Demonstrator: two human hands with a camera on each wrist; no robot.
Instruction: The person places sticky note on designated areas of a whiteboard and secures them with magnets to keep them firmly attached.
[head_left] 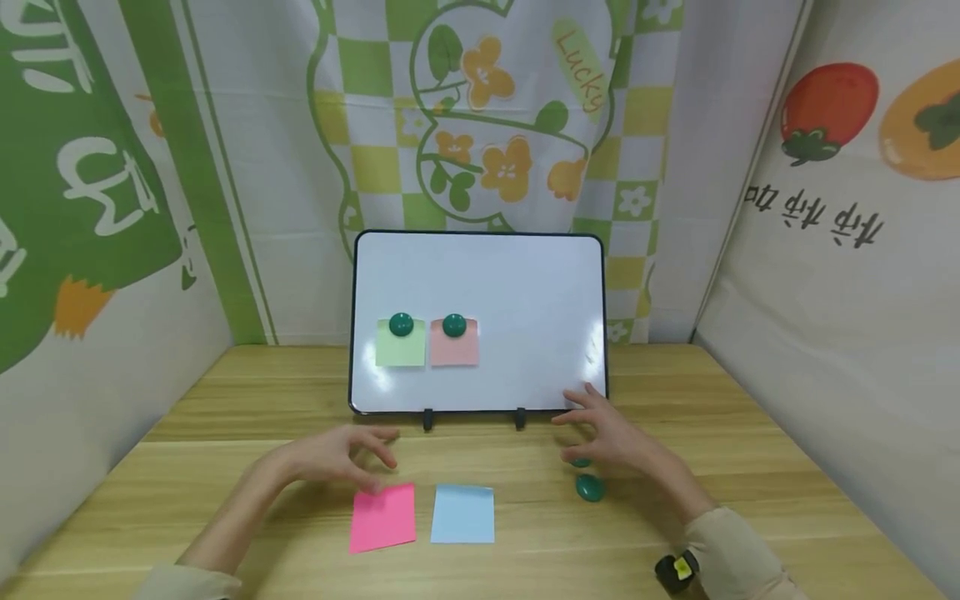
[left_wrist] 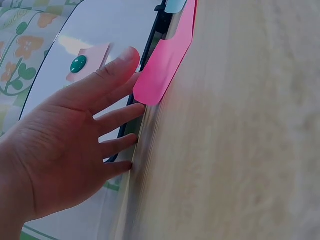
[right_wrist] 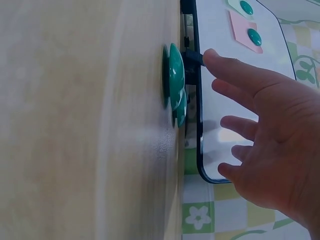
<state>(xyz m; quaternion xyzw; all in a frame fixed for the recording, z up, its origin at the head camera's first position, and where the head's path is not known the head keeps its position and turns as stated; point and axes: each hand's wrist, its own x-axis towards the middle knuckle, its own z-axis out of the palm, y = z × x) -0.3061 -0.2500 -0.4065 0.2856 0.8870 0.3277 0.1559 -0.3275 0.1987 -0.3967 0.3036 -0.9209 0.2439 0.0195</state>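
My left hand (head_left: 345, 454) hovers with spread, loosely bent fingers by the top edge of a bright pink sticky note (head_left: 384, 521); nothing is held, and the thumb looks apart from the note in the left wrist view. A light blue sticky note (head_left: 462, 515) lies to the right of it. Over on the right, my right hand (head_left: 611, 433) is above two green round magnets, its fingers parted and holding nothing. The nearer magnet (head_left: 589, 487) shows whole, while the farther magnet (head_left: 581, 462) is partly hidden by the hand.
A whiteboard (head_left: 540, 292) stands at the back on small black feet (head_left: 521, 418). On it, green magnets hold a pale green note (head_left: 401, 352) and a pale pink note (head_left: 453, 353). Patterned curtains (head_left: 375, 67) hang behind the wooden table (head_left: 540, 567).
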